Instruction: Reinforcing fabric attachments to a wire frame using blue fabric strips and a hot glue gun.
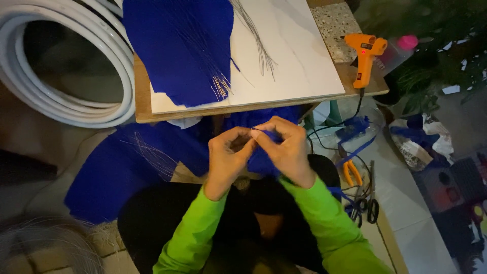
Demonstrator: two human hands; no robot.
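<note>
Blue fabric piece [261,161], mostly hidden, pinched by closed fingers of left hand [229,155] and right hand [288,147].

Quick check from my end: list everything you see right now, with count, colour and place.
blue piece: one, blue, pinched between both hands
blue sheets: two, blue, one on board, one on floor
board: one, white, on low table
wires: one bundle, grey, on board
glue gun: one, orange, table's right edge
hose: one coil, white, upper left
pliers: one, orange-handled, floor right
scissors: one, black, floor right
left hand: one, centre
right hand: one, centre
</note>
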